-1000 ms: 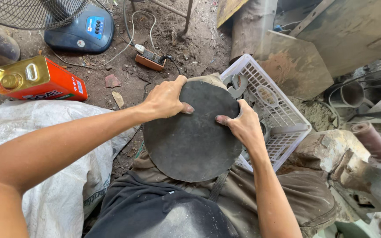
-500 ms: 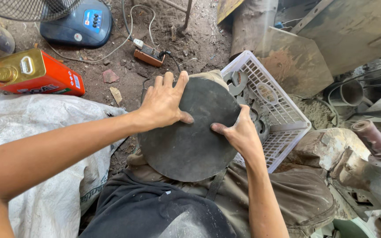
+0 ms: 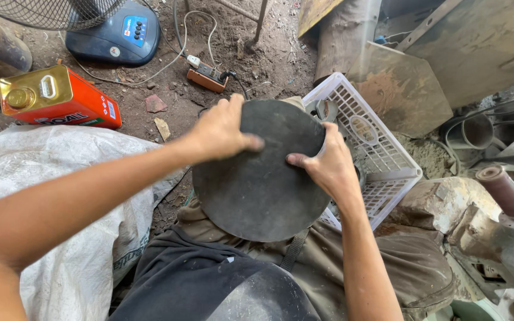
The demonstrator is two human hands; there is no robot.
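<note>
Both hands grip 1 dark round disc, held over the person's lap and tilted toward the camera. The left hand clamps its upper left edge, thumb lying across the face. The right hand clamps the right edge, thumb pressed onto the face. The disc's far edge sits just in front of a white crate with metal parts inside. A red can, a fan base and a white sack lie to the left. The disc is lifted and in hand, not set down anywhere yet; its face looks dull and dusty
</note>
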